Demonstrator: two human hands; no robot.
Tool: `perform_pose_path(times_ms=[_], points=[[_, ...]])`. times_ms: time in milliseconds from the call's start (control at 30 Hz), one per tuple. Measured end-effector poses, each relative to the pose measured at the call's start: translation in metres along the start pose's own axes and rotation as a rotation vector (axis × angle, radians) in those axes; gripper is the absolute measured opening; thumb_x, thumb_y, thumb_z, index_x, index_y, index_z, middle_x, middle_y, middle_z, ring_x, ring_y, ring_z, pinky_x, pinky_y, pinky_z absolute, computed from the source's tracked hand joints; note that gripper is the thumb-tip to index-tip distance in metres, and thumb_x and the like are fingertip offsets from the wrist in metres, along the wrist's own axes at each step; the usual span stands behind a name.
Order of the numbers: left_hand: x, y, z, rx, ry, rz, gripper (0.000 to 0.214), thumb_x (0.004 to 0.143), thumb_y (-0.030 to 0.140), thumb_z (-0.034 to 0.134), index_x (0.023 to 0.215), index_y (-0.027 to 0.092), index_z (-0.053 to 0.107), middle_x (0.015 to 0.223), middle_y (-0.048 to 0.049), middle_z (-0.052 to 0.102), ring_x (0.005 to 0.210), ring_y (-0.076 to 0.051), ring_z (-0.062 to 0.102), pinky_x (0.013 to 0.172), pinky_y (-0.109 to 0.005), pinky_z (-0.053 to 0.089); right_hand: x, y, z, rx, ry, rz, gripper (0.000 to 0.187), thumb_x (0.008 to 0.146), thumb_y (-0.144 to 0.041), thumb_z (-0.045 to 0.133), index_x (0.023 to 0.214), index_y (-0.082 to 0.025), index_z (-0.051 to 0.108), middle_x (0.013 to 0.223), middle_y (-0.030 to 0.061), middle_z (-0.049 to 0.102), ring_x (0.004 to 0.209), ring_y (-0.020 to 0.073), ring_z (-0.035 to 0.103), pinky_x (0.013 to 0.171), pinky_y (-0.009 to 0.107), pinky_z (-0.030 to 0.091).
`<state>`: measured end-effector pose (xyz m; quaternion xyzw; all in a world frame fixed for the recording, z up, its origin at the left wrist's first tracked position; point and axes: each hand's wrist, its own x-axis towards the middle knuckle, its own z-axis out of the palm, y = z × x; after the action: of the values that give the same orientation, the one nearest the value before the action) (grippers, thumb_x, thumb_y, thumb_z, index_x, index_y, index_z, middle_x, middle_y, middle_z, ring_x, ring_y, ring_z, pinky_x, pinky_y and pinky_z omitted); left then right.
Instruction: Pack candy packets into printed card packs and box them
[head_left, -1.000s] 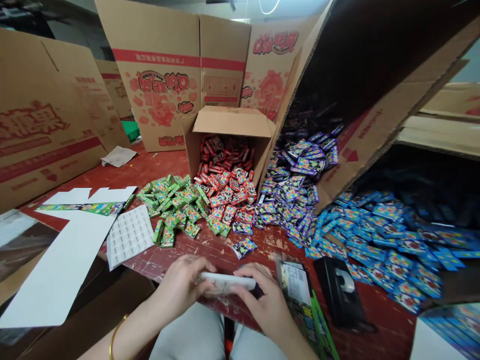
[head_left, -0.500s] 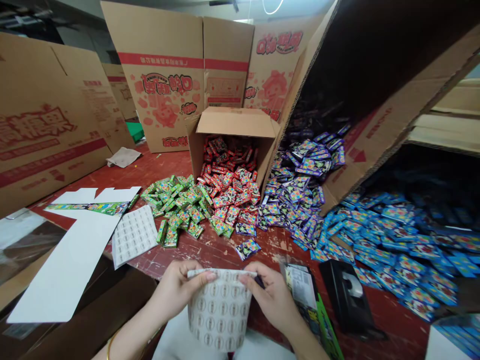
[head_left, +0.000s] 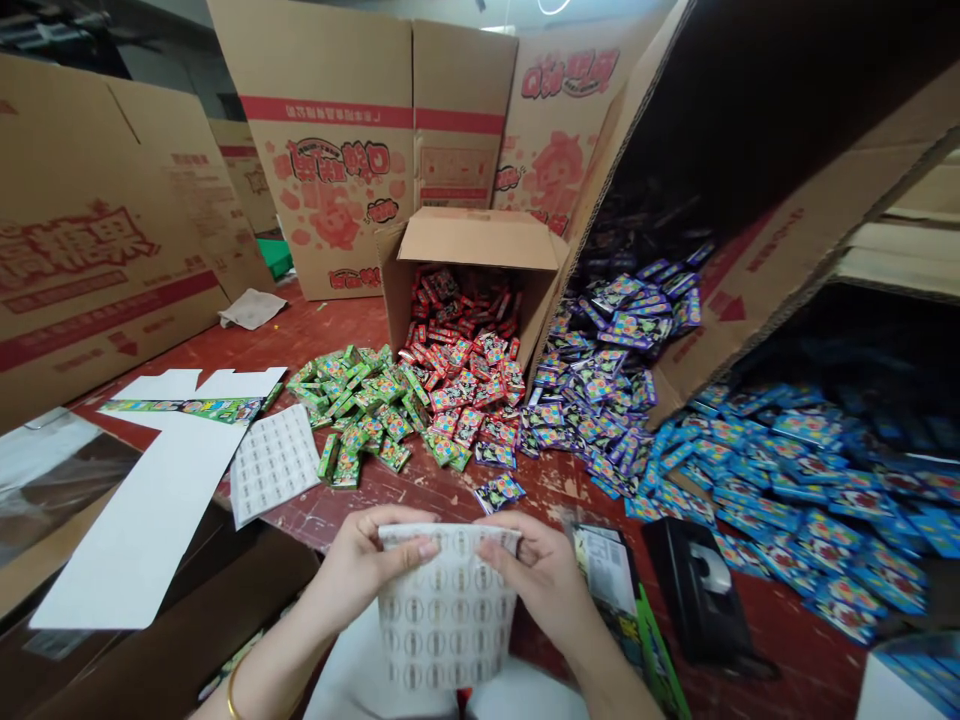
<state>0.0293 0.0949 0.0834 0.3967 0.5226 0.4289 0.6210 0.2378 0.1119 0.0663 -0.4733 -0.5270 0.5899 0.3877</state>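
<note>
Both of my hands hold a white sticker sheet (head_left: 446,620) printed with rows of round labels, hanging down over my lap. My left hand (head_left: 364,570) pinches its top left edge. My right hand (head_left: 544,575) pinches the top right edge. Just beyond the sheet lies a single dark candy packet (head_left: 499,491) on the red table (head_left: 337,330). Further back spread piles of green packets (head_left: 352,400), red packets (head_left: 465,375), purple packets (head_left: 592,390) and blue packets (head_left: 780,480).
A second sticker sheet (head_left: 274,463) and flat white box blanks (head_left: 142,510) lie at left. A black tape dispenser (head_left: 701,590) and a green printed box (head_left: 622,610) sit at right. Tipped cardboard cartons (head_left: 472,245) ring the table's back and sides.
One second ago the sheet was held edge-on, flat between my hands; it has since turned down so its printed face shows, and my hands rose slightly.
</note>
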Motion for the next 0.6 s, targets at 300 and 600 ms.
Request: perform_pose_path(times_ms=[300, 600], points=[[-0.001, 0.008, 0.002, 0.238, 0.039, 0.117, 0.017, 0.066, 0.031, 0.078, 0.075, 0.017, 0.074, 0.069, -0.0026, 0.073, 0.060, -0.013, 0.061, 0.056, -0.021, 0.046, 0.002, -0.009, -0.003, -0.171, 0.004, -0.074, 0.018, 0.071, -0.028, 0.071, 0.085, -0.018, 0.067, 0.075, 0.0017, 0.066, 0.069, 0.0169, 0.059, 0.062, 0.025, 0.046], [-0.001, 0.009, 0.005, 0.406, 0.132, 0.158, 0.019, 0.071, 0.036, 0.072, 0.069, 0.017, 0.073, 0.066, -0.0030, 0.072, 0.060, -0.016, 0.061, 0.055, -0.022, 0.043, 0.007, -0.014, 0.005, -0.329, 0.122, -0.128, 0.018, 0.078, -0.030, 0.059, 0.065, -0.018, 0.064, 0.062, 0.0010, 0.063, 0.061, 0.0161, 0.056, 0.058, 0.025, 0.043]])
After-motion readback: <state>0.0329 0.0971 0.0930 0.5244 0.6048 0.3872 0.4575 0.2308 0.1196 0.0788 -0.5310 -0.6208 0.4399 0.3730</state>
